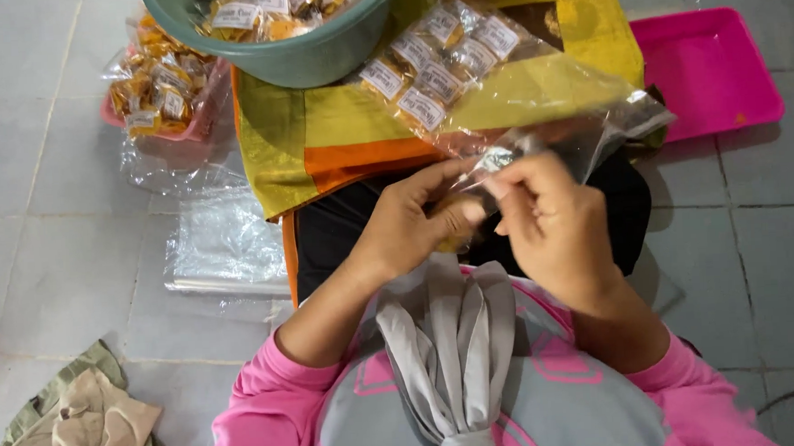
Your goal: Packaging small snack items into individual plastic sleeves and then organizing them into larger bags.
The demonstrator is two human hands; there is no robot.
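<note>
As both hands [477, 215] pinch, clear bag [534, 101] filled

1. The green basin [318, 57] is cut off by the top edge.
2. The yellowish piece [456, 238] between the left hand [411, 227] and right hand [553, 216] is mostly hidden by fingers.
3. The pink tray [707, 71] partly lies behind the clear bag [534, 92].
</note>
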